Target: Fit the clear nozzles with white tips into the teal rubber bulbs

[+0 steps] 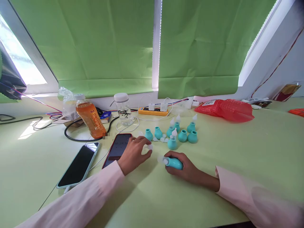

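Note:
My right hand [184, 166] is wrapped round a teal bulb [175, 163] lying on its side, with a clear piece [161, 159] at its left-pointing mouth. My left hand [136, 152] is closed around a small translucent piece [149, 147] between thumb and fingers, beside the red-edged phone. Beyond my hands stand several teal bulbs; some, like the nearest one [172, 143], carry clear pointed tips [174, 132], while others, such as the one at the right [192, 137], have open mouths. Small whitish pieces [162, 139] lie among them.
At the left are a phone [79, 164], a red-edged phone [116, 148] showing a timer, and an orange drink bottle [90, 118]. Farther back stand a clear jar [123, 110], an orange power strip [153, 111] with cables, and a red plastic bag [225, 110].

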`<state>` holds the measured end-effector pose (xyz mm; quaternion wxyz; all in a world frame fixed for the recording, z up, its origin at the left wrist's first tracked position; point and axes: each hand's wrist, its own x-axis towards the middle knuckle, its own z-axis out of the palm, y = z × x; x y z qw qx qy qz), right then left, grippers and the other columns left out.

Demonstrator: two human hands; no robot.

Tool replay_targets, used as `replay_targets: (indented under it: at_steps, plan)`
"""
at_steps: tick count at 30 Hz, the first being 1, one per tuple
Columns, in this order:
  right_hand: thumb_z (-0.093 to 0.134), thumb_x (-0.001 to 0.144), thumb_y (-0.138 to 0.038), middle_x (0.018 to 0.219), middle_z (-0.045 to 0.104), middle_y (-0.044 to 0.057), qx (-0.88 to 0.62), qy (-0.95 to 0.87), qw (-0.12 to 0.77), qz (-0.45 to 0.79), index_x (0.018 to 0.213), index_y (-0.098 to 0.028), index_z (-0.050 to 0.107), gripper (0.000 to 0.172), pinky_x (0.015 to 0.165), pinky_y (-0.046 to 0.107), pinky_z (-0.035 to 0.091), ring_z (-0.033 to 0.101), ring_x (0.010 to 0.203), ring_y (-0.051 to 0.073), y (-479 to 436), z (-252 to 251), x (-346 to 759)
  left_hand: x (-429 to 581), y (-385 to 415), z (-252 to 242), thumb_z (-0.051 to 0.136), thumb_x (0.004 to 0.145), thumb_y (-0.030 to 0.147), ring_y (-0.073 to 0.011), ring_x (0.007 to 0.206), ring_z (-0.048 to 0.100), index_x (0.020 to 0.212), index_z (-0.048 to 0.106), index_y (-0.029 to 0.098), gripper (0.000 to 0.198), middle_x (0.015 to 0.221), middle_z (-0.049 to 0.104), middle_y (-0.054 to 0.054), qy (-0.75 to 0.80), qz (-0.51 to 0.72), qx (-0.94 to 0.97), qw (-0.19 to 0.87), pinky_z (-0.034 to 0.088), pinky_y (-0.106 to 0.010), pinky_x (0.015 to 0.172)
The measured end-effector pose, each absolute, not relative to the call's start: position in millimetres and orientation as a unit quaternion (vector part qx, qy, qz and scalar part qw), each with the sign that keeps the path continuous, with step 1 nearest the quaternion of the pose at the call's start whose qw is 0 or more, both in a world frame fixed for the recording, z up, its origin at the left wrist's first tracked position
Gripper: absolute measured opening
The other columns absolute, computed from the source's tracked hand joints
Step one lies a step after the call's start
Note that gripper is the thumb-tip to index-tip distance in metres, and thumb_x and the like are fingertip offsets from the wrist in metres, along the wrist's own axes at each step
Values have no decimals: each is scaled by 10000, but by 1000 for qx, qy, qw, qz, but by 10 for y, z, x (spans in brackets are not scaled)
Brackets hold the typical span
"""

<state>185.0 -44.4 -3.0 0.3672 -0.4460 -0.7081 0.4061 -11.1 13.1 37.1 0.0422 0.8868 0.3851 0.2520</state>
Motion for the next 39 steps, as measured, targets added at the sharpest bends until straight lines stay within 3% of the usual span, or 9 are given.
replay_targets:
  at_steps: [4, 7, 9, 15, 25, 32, 39]
  plan:
    - [532, 694, -236, 843, 563, -1, -475, -767, 338, 268, 908, -221, 510, 216, 695, 261, 410, 512, 752, 138, -506, 10, 1860, -196, -97, 348, 597, 662, 250, -137, 745, 577, 799, 592, 163, 163, 797, 634, -17, 356, 311, 829, 299, 466, -280, 718]
    - [535, 711, -300, 887, 592, 11, -475, -793, 307, 226, 924, -228, 526, 226, 720, 274, 413, 534, 788, 154, -543, 18, 1847, -206, -151, 239, 656, 611, 259, -152, 739, 595, 795, 614, 129, 229, 810, 646, -45, 362, 325, 735, 473, 494, -282, 707]
    - [530, 725, -341, 880, 610, 14, -464, -805, 299, 217, 908, -227, 553, 217, 712, 264, 420, 549, 785, 153, -554, 14, 1833, -200, -150, 175, 691, 570, 260, -163, 722, 601, 787, 627, 115, 269, 790, 653, -53, 375, 324, 683, 536, 502, -295, 694]
    - [523, 742, -329, 840, 634, 12, -436, -821, 295, 218, 932, -214, 578, 229, 677, 239, 432, 578, 747, 138, -532, -11, 1804, -206, -131, 105, 740, 484, 234, -171, 671, 603, 721, 673, 109, 276, 704, 666, -46, 380, 308, 644, 588, 506, -286, 649]
    - [496, 758, -291, 723, 619, 23, -416, -854, 268, 158, 930, -186, 576, 217, 584, 239, 401, 560, 646, 135, -520, -66, 1794, -185, -171, -32, 742, 493, 256, -162, 623, 618, 773, 671, 100, 328, 694, 688, -50, 420, 288, 572, 643, 492, -283, 647]
    - [482, 768, -303, 796, 631, 33, -435, -842, 283, 149, 943, -190, 558, 222, 607, 244, 397, 573, 708, 145, -536, -119, 1778, -196, -172, -60, 709, 567, 294, -150, 641, 623, 713, 644, 95, 255, 669, 683, -60, 375, 304, 551, 681, 467, -255, 649]
    - [498, 755, -266, 701, 610, 17, -392, -880, 207, 173, 888, -182, 585, 180, 565, 229, 373, 537, 627, 128, -525, 7, 1813, -219, -150, -40, 725, 536, 254, -120, 543, 583, 686, 662, 85, 234, 569, 658, -37, 369, 241, 603, 665, 442, -221, 562]
